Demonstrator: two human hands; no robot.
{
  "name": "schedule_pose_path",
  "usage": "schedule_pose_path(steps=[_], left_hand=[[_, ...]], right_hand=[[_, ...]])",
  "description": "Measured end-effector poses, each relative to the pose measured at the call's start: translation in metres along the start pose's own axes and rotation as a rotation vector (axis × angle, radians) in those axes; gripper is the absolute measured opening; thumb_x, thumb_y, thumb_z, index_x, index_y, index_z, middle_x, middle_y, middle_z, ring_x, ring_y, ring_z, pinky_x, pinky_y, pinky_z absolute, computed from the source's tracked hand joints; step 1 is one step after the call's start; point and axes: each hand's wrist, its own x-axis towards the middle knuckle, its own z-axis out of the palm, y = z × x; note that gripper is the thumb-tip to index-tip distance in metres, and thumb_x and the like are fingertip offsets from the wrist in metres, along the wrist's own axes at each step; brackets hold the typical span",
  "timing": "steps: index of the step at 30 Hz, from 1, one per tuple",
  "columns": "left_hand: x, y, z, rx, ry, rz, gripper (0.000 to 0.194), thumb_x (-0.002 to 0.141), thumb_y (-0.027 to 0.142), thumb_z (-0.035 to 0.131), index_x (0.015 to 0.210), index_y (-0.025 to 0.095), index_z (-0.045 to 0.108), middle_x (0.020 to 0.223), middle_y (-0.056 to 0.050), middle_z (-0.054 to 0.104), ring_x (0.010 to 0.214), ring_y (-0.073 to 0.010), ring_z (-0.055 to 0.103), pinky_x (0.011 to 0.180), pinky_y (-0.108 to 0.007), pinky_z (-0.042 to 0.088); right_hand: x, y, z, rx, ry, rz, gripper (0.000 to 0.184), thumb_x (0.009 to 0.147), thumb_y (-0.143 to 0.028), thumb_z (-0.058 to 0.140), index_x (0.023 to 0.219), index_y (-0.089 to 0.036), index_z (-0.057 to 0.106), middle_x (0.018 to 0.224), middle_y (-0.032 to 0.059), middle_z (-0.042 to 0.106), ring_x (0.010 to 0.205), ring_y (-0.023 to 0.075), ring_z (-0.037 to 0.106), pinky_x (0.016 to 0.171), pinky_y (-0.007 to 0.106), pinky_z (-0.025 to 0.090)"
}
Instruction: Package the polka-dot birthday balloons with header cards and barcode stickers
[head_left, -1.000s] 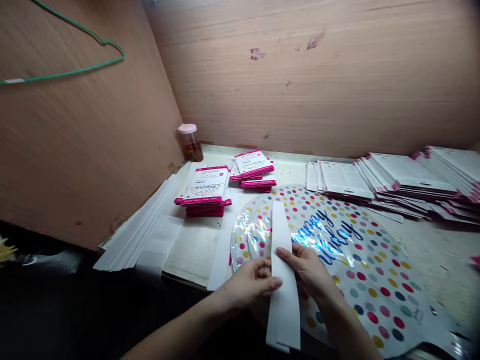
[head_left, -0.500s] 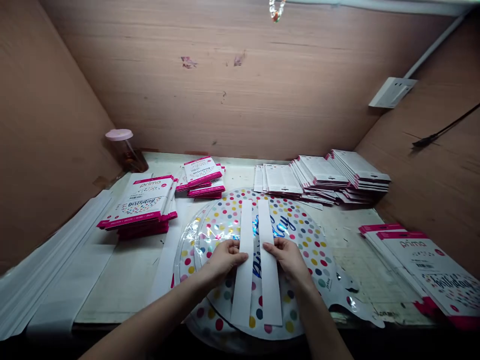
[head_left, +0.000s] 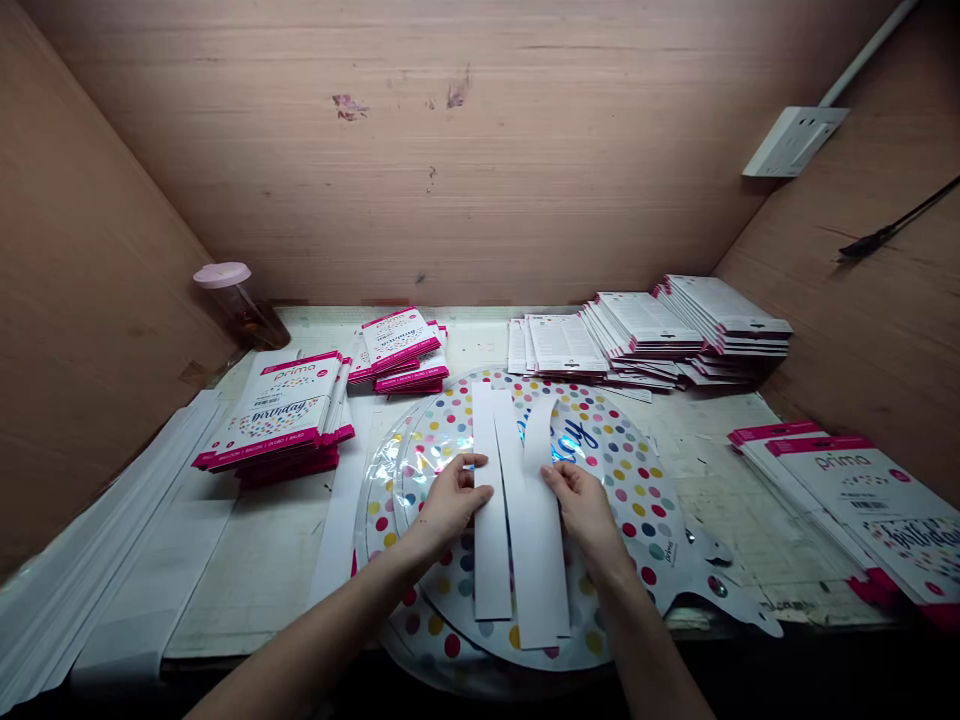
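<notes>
Long white paper strips lie upright in front of me over a pile of round foil balloons (head_left: 645,500) with coloured dots and blue lettering. My left hand (head_left: 454,500) has thumb and fingers closed at the edge of the left paper strip (head_left: 491,560). Between thumb and fingers, my right hand (head_left: 585,505) pinches the right paper strip (head_left: 538,450), whose upper end curls up. Part of another strip shows between these two, its lower part covered. The balloons' silvery tails (head_left: 727,590) stick out at the right.
Printed balloon packets (head_left: 281,410) are stacked at left, with a smaller packet pile (head_left: 401,345) behind. More packet stacks (head_left: 645,330) line the back right; others (head_left: 870,500) lie at right. White paper sheets (head_left: 135,540) cover the left edge. A lidded plastic cup (head_left: 244,310) stands back left.
The strips, apart before with lettering between them, now overlap near the middle, and an extra strip shows. The right strip's top has bent. My left hand has shifted slightly up; the camera view moved slightly.
</notes>
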Motion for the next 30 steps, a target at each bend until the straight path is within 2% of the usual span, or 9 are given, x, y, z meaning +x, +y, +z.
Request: schedule_pose_path(steps=[4, 7, 11, 15, 18, 20, 24, 28, 30], left_hand=[[-0.001, 0.003, -0.023, 0.037, 0.085, -0.021, 0.067, 0.074, 0.026, 0.077, 0.131, 0.023, 0.041, 0.068, 0.006, 0.058, 0.066, -0.0161, 0.065, 0.061, -0.026, 0.052], [0.000, 0.002, -0.035, 0.028, 0.092, -0.056, 0.074, 0.070, 0.028, 0.082, 0.131, 0.020, 0.042, 0.066, 0.005, 0.061, 0.069, -0.0197, 0.068, 0.064, -0.030, 0.055], [0.003, 0.001, -0.037, -0.026, 0.098, -0.079, 0.060, 0.063, 0.027, 0.088, 0.113, 0.016, 0.058, 0.072, -0.002, 0.069, 0.071, -0.0219, 0.070, 0.063, -0.030, 0.057], [0.001, 0.004, -0.037, -0.071, 0.061, -0.095, 0.042, 0.071, 0.030, 0.082, 0.105, 0.016, 0.061, 0.098, -0.011, 0.074, 0.082, -0.0254, 0.072, 0.069, -0.035, 0.060], [-0.003, 0.006, -0.039, -0.135, 0.095, -0.112, 0.051, 0.070, 0.026, 0.084, 0.112, 0.018, 0.056, 0.101, -0.012, 0.074, 0.082, -0.0267, 0.073, 0.069, -0.038, 0.061], [-0.004, 0.005, -0.040, -0.162, 0.134, -0.102, 0.060, 0.065, 0.023, 0.087, 0.114, 0.019, 0.053, 0.101, -0.011, 0.074, 0.081, -0.0270, 0.073, 0.068, -0.039, 0.061], [-0.004, 0.000, -0.042, -0.187, 0.118, -0.064, 0.065, 0.058, 0.026, 0.092, 0.111, 0.017, 0.055, 0.102, -0.014, 0.074, 0.083, -0.0297, 0.073, 0.071, -0.042, 0.062], [-0.006, -0.002, -0.043, -0.173, 0.101, -0.079, 0.066, 0.055, 0.025, 0.093, 0.110, 0.016, 0.058, 0.102, -0.015, 0.074, 0.086, -0.0314, 0.073, 0.073, -0.043, 0.061], [-0.008, -0.001, -0.044, -0.166, 0.049, -0.095, 0.060, 0.062, 0.028, 0.090, 0.111, 0.016, 0.059, 0.102, -0.015, 0.074, 0.084, -0.0305, 0.073, 0.072, -0.042, 0.061]], right_hand=[[0.008, -0.002, -0.025, -0.240, 0.238, 0.010, 0.022, 0.079, -0.039, 0.060, 0.084, -0.018, 0.061, 0.087, 0.0111, 0.064, 0.091, 0.0319, 0.058, 0.077, 0.041, 0.044], [0.005, -0.008, -0.020, -0.491, 0.401, -0.065, 0.026, 0.081, -0.030, 0.060, 0.103, -0.018, 0.060, 0.112, 0.0167, 0.057, 0.113, 0.0368, 0.049, 0.086, 0.045, 0.042], [-0.008, -0.017, 0.020, -0.748, 0.175, -0.111, 0.030, 0.078, -0.035, 0.068, 0.102, -0.018, 0.060, 0.116, 0.0168, 0.056, 0.114, 0.0363, 0.048, 0.089, 0.044, 0.046], [-0.011, -0.024, 0.047, -0.728, 0.179, -0.038, 0.034, 0.076, -0.024, 0.068, 0.106, -0.015, 0.056, 0.116, 0.0183, 0.055, 0.113, 0.0352, 0.052, 0.091, 0.042, 0.046], [-0.008, -0.026, 0.046, -0.655, 0.153, 0.013, 0.043, 0.076, -0.020, 0.067, 0.116, -0.016, 0.050, 0.113, 0.0157, 0.060, 0.103, 0.0299, 0.060, 0.084, 0.037, 0.050], [-0.005, -0.025, 0.042, -0.621, 0.141, 0.047, 0.044, 0.074, -0.022, 0.069, 0.114, -0.015, 0.052, 0.110, 0.0161, 0.062, 0.100, 0.0310, 0.062, 0.079, 0.037, 0.051], [-0.002, -0.022, 0.038, -0.578, 0.144, 0.072, 0.029, 0.077, -0.022, 0.065, 0.104, -0.016, 0.058, 0.109, 0.0166, 0.064, 0.104, 0.0327, 0.061, 0.076, 0.037, 0.050], [0.004, -0.019, 0.035, -0.498, 0.091, 0.054, 0.023, 0.082, -0.023, 0.058, 0.104, -0.019, 0.058, 0.089, 0.0067, 0.068, 0.086, 0.0235, 0.067, 0.067, 0.029, 0.049], [0.009, -0.020, 0.029, -0.470, 0.047, 0.052, 0.022, 0.080, -0.024, 0.061, 0.101, -0.019, 0.059, 0.083, 0.0043, 0.067, 0.080, 0.0215, 0.067, 0.063, 0.027, 0.049]])
